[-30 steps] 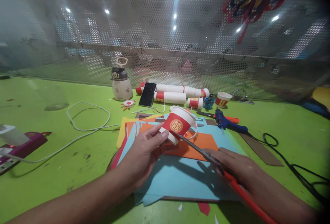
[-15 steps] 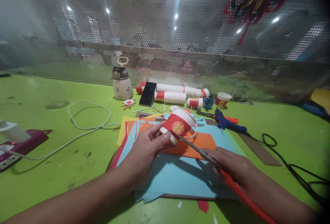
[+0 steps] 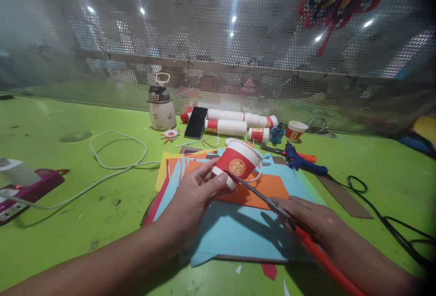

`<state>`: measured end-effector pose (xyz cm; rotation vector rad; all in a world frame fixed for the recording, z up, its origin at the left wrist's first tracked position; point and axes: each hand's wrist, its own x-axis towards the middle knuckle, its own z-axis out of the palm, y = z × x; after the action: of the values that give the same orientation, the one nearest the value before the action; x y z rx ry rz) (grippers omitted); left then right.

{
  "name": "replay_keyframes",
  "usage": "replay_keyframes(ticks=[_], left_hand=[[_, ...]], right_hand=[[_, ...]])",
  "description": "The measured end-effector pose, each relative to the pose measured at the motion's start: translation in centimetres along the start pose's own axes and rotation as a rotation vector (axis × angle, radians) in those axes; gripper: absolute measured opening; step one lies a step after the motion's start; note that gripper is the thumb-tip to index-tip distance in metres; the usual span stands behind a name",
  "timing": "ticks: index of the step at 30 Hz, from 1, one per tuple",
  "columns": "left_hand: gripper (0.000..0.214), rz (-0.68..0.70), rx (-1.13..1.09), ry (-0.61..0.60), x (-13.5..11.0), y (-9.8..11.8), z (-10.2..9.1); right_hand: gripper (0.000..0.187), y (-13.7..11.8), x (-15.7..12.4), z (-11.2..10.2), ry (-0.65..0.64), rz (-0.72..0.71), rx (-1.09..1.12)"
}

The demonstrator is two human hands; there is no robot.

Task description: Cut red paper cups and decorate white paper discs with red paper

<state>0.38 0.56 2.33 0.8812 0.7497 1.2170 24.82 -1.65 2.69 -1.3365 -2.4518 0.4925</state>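
Note:
Tilted in my left hand (image 3: 199,189) is a red and white paper cup (image 3: 247,156) with a gold round emblem. My fingers and thumb close around its lower end. A thin white strip curls off the cup's right side. My right hand (image 3: 306,216) grips a pair of scissors (image 3: 282,210) with red handles. Their blades point up and left, with the tips against the cup's red band near its base. Part of the handles is hidden by my hand. Beneath both hands lie sheets of light blue paper (image 3: 238,237) and orange paper (image 3: 269,189).
Behind stand a bottle (image 3: 162,110), a phone (image 3: 196,122), stacked paper cups (image 3: 226,127) and a single cup (image 3: 295,130). A blue glue gun (image 3: 303,162) with a black cord lies right. A purple power strip (image 3: 37,191) and white cable (image 3: 119,168) are left.
The view shifts very slightly. Both hands keep nearly the same pose, with the scissor tips still at the cup.

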Motion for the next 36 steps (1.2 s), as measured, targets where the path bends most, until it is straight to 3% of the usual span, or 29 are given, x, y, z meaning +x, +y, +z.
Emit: replay_keyframes(ticks=[5, 8, 12, 18, 25, 36], left_hand=[[0.027, 0.001, -0.024, -0.053, 0.2, -0.3, -0.5], [0.021, -0.029, -0.08, -0.015, 0.4, -0.4, -0.8], [0.034, -0.114, -0.122, 0.044, 0.5, -0.1, -0.9], [0.048, -0.001, -0.011, -0.005, 0.7, 0.2, -1.0], [0.025, -0.006, 0.032, -0.074, 0.9, -0.3, -1.3], [0.023, 0.002, 0.025, -0.069, 0.4, 0.1, -0.7]], right_hand=[[0.021, -0.4, 0.1, 0.0, 0.017, -0.011, 0.013], [0.022, -0.4, 0.2, -0.2, 0.042, -0.006, 0.008], [0.02, 0.2, 0.3, -0.4, 0.02, 0.02, -0.007], [0.019, 0.7, 0.5, -0.7, -0.139, 0.026, 0.05], [0.024, 0.3, 0.7, -0.6, -0.185, 0.037, 0.105], [0.02, -0.1, 0.3, -0.6, -0.166, 0.067, 0.077]])
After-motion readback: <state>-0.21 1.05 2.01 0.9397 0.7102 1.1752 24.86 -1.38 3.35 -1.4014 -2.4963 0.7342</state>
